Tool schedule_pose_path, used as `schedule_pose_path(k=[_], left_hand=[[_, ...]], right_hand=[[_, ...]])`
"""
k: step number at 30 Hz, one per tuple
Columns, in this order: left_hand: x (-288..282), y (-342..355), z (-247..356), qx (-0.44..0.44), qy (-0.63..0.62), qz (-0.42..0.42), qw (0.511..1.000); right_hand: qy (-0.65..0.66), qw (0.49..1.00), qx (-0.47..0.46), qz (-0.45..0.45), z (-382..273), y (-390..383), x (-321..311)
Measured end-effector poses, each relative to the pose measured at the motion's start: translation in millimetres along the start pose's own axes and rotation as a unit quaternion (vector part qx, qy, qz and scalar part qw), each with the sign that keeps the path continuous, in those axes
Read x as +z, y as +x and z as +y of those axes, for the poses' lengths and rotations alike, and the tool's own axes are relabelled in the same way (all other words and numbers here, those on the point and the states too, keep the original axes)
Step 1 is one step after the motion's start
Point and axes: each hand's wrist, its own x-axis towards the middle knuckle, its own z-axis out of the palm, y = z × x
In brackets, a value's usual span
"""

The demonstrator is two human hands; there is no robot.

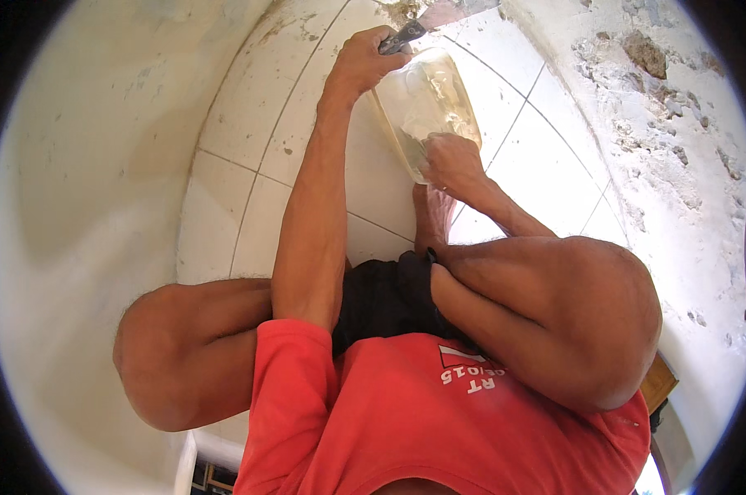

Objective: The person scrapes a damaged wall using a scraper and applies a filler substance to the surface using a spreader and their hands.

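Note:
In my left hand (pixel 364 59) is the dark handle of a scraper (pixel 405 35), its flat blade pointing up and right over the tiles. That hand is at the top edge of a translucent, yellowish plastic container (pixel 414 91) with whitish material in it. My right hand (pixel 455 161) is curled at the container's lower end; its fingertips are hidden, so I cannot tell whether they grip the plastic or something inside. Just below the container is my bare foot (pixel 432 216).
I squat on white floor tiles (pixel 237 206) between my bent knees (pixel 587 313). A pale wall (pixel 76 206) rises on the left. On the right stands a rough wall (pixel 661 132) with chipped patches. A wooden object (pixel 660 384) shows behind my right knee.

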Motion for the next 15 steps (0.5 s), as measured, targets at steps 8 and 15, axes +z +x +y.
schedule_pose_path(k=[8, 15], left_hand=[[-7, -10, -13, 0.006, -0.071, 0.006, 0.997], [0, -2, -7, -0.009, -0.152, -0.01, 0.988]], right_hand=[[0.08, 0.996, 0.03, -0.03, -5, 12, 8], [0.327, 0.942, -0.018, -0.079, 60, 35, 24]])
